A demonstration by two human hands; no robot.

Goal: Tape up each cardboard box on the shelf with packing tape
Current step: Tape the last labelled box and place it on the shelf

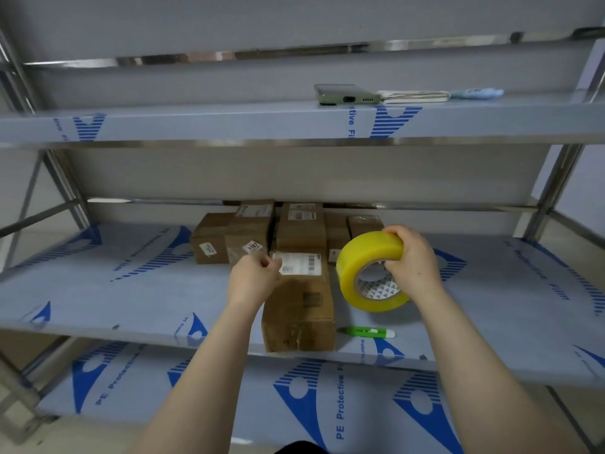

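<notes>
A long cardboard box (302, 309) with a white label lies lengthwise at the front of the middle shelf (131, 290). Behind it stand several more cardboard boxes (248, 231), some stacked. My right hand (414, 260) grips a big yellow roll of packing tape (370, 267), held in the air just right of the front box. My left hand (255, 276) hovers at the front box's far left corner, fingers pinched together as if on a clear tape end; the tape itself cannot be made out.
A green and white utility knife (366, 332) lies on the shelf right of the front box. On the upper shelf sit a phone (343, 95), a folded cloth (414, 96) and a small blue object (476, 92). Steel posts frame both sides.
</notes>
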